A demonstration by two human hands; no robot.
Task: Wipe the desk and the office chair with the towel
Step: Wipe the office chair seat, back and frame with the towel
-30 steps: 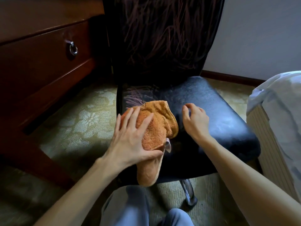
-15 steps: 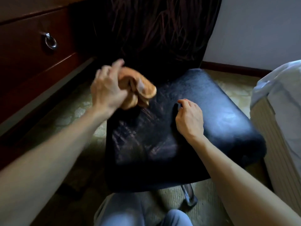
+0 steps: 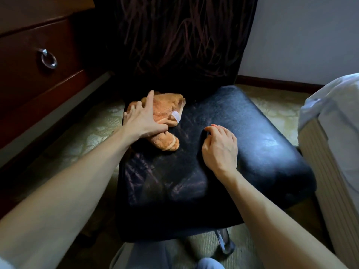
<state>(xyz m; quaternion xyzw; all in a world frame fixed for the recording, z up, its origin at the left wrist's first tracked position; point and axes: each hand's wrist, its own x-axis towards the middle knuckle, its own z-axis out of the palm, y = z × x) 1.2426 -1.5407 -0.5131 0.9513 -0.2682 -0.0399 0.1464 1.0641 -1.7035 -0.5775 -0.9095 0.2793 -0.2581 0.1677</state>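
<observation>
The orange towel (image 3: 165, 113) lies bunched on the back left corner of the black office chair seat (image 3: 223, 152). My left hand (image 3: 142, 121) lies on top of it with fingers spread, pressing it onto the seat; the thumb runs along the towel's near fold. My right hand (image 3: 220, 150) rests on the middle of the seat with loosely curled fingers and holds nothing. The dark backrest (image 3: 180, 41) rises behind the towel. The wooden desk (image 3: 29, 55) stands at the left, showing a drawer front.
A metal ring pull (image 3: 48, 59) hangs on the desk drawer. A bed with white sheets (image 3: 334, 123) stands close to the chair's right side. Patterned carpet (image 3: 87, 136) covers the floor. My knees (image 3: 155, 257) are under the seat's front edge, by a chrome chair leg (image 3: 223, 241).
My left hand carried the towel from the seat's front left edge up to the back left corner and now presses it down there. My right hand stayed on the seat.
</observation>
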